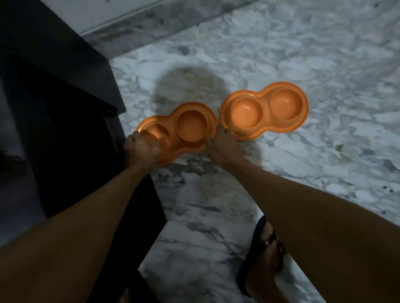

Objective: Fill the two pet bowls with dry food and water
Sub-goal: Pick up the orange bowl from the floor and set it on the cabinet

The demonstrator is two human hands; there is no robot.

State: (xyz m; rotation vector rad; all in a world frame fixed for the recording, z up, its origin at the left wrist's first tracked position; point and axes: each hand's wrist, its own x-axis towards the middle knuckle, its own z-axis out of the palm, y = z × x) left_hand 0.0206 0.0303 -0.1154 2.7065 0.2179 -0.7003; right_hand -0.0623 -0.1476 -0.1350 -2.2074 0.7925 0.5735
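Two orange double pet bowls lie side by side over the marble floor, each with two round wells, all empty. My left hand (141, 150) grips the near left rim of the left bowl (191, 124), fingers curled into its left well. My right hand (224, 148) holds the near left edge of the right bowl (264, 110). The inner ends of the two bowls almost touch. A shadow falls on the floor behind them. No food or water container is in view.
A dark cabinet or furniture piece (57, 111) fills the left side, its corner close to the left bowl. Grey-white marble floor (327, 67) spreads to the right and back, with a wall skirting (144, 24) at the top. My foot in a black sandal (261, 258) stands at the lower right.
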